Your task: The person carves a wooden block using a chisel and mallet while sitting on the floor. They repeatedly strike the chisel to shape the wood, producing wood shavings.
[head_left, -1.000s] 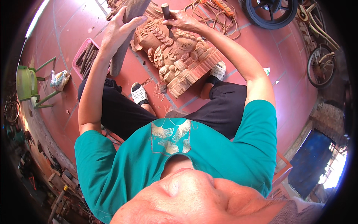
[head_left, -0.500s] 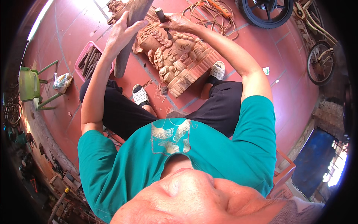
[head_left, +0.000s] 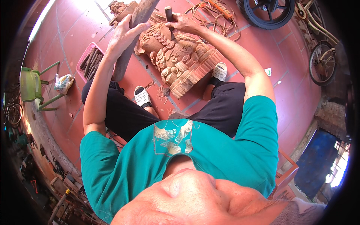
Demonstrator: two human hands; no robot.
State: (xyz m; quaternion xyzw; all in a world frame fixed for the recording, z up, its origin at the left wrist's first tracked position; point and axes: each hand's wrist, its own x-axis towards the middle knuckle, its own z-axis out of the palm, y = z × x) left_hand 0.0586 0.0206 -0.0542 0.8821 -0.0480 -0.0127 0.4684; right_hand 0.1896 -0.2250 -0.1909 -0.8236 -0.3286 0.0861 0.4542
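A reddish-brown wood carving (head_left: 182, 62), covered with round coin-like shapes and small figures, lies tilted on the floor between my feet. My right hand (head_left: 184, 23) is closed around a chisel (head_left: 169, 14) with a dark handle, held nearly upright, its lower end against the carving's upper part. On the carving's left side, my left hand (head_left: 122, 34) grips a long wooden club (head_left: 127, 56). The club slants from the top of the view down toward my left knee, apart from the chisel handle. My left fingers are partly hidden behind the wood.
At my left stands a pink basket (head_left: 84, 53) of dark, stick-like pieces. Beyond it are a plastic bag (head_left: 64, 83) and a green chair (head_left: 30, 84). An orange tool (head_left: 221, 9) with coiled cord, a black wheel (head_left: 266, 23) and a bicycle wheel (head_left: 323, 63) are at far right.
My right hand and the chisel have shifted slightly right. My left hand and the club have moved slightly down and right. Both grips stay the same.
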